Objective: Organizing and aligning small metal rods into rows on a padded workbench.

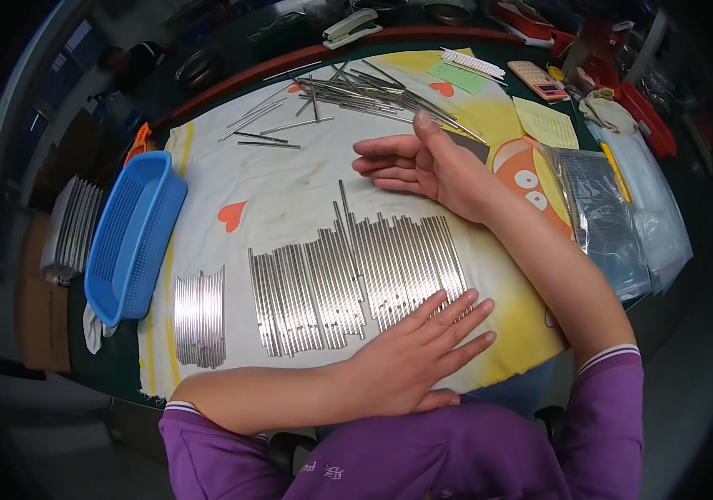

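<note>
Metal rods lie side by side in a wide row on the cloth, their far ends uneven; two of them jut out well beyond the others. My left hand reaches across from the left, fingers spread flat over the near right end of this row. Beyond the row's far right end is my right hand, thumb raised and fingers stretched out, with nothing in it. A smaller bundle of rods is lined up apart at the left. Toward the back, loose rods are heaped crosswise.
A blue perforated basket stands along the left edge, near an orange tool. On the right are clear plastic bags and a yellow pen. A pink calculator, green paper and a stapler sit at the back.
</note>
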Demonstrator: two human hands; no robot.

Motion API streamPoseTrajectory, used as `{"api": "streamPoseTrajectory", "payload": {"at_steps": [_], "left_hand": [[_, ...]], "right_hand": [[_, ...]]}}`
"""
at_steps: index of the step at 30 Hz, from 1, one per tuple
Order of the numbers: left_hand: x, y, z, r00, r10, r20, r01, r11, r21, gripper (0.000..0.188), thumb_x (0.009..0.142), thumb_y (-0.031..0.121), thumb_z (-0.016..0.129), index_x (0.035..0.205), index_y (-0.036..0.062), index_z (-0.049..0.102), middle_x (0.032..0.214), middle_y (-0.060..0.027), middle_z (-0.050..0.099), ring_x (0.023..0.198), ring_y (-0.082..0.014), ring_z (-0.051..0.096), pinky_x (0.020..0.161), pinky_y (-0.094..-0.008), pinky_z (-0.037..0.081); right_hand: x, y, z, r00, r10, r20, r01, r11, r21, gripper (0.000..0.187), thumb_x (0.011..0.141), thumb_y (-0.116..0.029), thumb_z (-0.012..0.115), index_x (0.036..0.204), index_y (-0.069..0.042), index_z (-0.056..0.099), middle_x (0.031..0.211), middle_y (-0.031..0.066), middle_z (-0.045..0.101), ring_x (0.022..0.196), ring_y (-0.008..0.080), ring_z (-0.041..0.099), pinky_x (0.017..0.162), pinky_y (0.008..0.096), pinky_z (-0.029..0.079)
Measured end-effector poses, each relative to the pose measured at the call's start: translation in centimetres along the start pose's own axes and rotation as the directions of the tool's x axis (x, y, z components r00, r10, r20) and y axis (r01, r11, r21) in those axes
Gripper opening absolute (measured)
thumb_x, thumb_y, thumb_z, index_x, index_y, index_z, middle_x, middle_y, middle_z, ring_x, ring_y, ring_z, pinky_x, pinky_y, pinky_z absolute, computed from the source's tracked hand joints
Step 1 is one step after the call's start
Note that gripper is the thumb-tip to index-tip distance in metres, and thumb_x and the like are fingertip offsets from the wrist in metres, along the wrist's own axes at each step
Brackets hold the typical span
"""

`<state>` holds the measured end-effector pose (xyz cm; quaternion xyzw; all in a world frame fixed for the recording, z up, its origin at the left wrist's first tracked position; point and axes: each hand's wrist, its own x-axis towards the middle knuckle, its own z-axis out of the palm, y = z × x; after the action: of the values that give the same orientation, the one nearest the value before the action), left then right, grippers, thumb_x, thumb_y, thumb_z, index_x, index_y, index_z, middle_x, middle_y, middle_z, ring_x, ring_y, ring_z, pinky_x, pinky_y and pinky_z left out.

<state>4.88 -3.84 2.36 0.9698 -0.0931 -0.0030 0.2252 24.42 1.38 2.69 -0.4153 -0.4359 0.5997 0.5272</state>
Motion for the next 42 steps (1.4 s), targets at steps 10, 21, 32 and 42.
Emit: {"api": "streamPoseTrajectory", "payload": {"at_steps": [10,21,32,42], "left_hand": [[0.1,-1.1,0.4,0.995,0.103,0.005,-0.102,0.994,-0.025,0.069,0.08,0.039,0.053,0.137,0.0086,0.028,0.145,-0.0112,0.018,0.136,-0.0262,0.011,0.11,-0.0432,0.01],[0.0,-0.8,0.3,0.998,-0.038,-0.048,0.034,0.996,-0.088,0.073,0.077,0.036,0.056,0.136,0.004,0.027,0.144,-0.0164,0.017,0.135,-0.0291,0.014,0.109,-0.0423,0.012],[0.4,-1.0,-0.1,1.0,-0.021,0.012,0.022,0.991,-0.133,0.072,0.078,0.036,0.056,0.137,0.0069,0.026,0.144,-0.0163,0.017,0.135,-0.0295,0.014,0.108,-0.0426,0.013],[0.5,-1.1,-0.7,0.994,-0.083,-0.072,0.084,0.996,0.022,0.058,0.08,0.018,0.051,0.134,0.0045,0.032,0.142,-0.0173,0.023,0.132,-0.0332,0.021,0.105,-0.0448,0.022]], "right_hand": [[3.4,1.1,1.1,0.867,0.156,0.474,-0.14,0.988,-0.069,0.069,0.093,-0.052,0.017,0.124,0.002,0.045,0.12,0.0158,0.052,0.116,0.022,0.047,0.103,0.0311,0.031],[-0.4,0.5,-1.4,0.958,0.111,0.266,-0.106,0.994,-0.032,0.076,0.09,-0.058,0.017,0.126,0.005,0.041,0.12,0.019,0.051,0.114,0.0236,0.048,0.101,0.0329,0.034],[-0.8,0.3,-2.1,0.99,0.116,-0.084,-0.14,0.901,-0.41,0.028,0.091,-0.022,0.047,0.104,-0.001,0.059,0.097,0.0064,0.059,0.082,0.0142,0.055,0.075,0.0257,0.046],[-2.1,-0.2,-1.2,0.988,-0.095,0.123,0.156,0.573,-0.805,0.009,0.074,-0.012,0.06,0.078,-0.004,0.061,0.079,0.0093,0.053,0.076,0.0249,0.055,0.068,0.0331,0.045]]}}
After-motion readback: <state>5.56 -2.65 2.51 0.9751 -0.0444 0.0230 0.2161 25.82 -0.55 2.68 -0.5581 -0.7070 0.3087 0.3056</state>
